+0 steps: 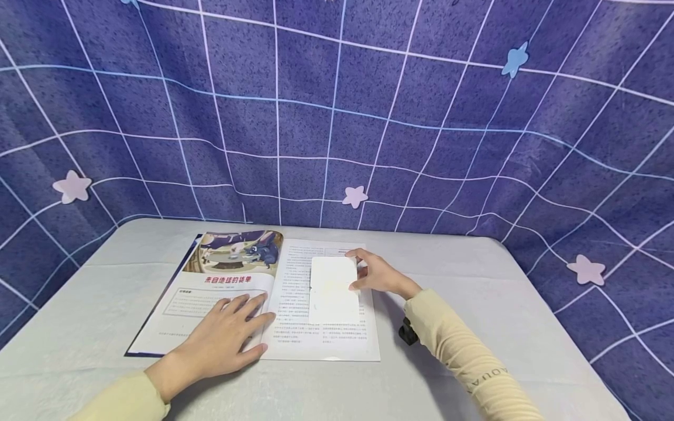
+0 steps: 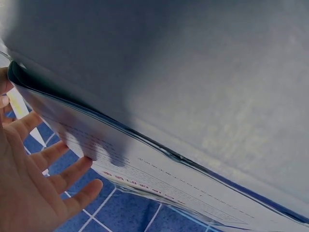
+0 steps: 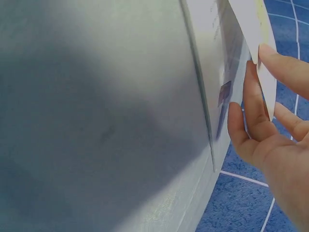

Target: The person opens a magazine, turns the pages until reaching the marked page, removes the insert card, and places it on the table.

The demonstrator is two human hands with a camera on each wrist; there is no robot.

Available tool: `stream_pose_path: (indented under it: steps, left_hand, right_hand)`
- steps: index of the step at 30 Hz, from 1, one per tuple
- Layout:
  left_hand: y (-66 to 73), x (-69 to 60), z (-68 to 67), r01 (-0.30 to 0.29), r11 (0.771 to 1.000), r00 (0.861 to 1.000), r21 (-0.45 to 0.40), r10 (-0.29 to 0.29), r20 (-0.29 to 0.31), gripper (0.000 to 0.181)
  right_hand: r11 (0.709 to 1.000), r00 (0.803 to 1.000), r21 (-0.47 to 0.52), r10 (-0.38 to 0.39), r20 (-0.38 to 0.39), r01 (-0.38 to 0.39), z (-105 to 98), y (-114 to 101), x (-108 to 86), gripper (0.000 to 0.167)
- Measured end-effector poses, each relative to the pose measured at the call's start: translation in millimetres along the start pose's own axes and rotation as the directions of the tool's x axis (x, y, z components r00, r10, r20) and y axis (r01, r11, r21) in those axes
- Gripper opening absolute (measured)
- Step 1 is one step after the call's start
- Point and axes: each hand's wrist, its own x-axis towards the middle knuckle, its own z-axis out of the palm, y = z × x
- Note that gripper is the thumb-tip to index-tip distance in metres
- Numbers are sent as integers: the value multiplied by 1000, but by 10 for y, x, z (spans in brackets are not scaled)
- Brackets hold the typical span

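Observation:
An open magazine point(image 1: 289, 280) lies on the table, with a colour picture and red title on its left page. My left hand point(image 1: 218, 336) rests flat near the fold, fingers spread; in the left wrist view the same hand point(image 2: 29, 179) touches the page. Over the right page, my right hand point(image 1: 381, 275) pinches the right edge of a white card point(image 1: 334, 292) with rounded corners. The right wrist view shows the card point(image 3: 267, 89) as two thin leaves, with the thumb on one side and fingers on the other. Part of the printed text is hidden beneath it.
The magazine lies on a pale cloth-covered table point(image 1: 447, 269). A blue curtain point(image 1: 253, 128) with white grid lines and stars hangs behind and around it. Below the right sleeve shows a small black object point(image 1: 407, 332).

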Motion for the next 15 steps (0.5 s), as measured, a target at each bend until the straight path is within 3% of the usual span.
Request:
stream_pose_path:
  steps: [4,15]
  left_hand:
    - [-1,3,-12,1,1000,1000,-1,-1,3,49]
    - [-4,3,-7,3,1000,1000,-3,-3,18,51]
  right_hand:
    - [995,1000,96,-20,13,18,-20,-7,-21,70]
    - [968,998,244,43,37,-50,-63,-50,-60,70]
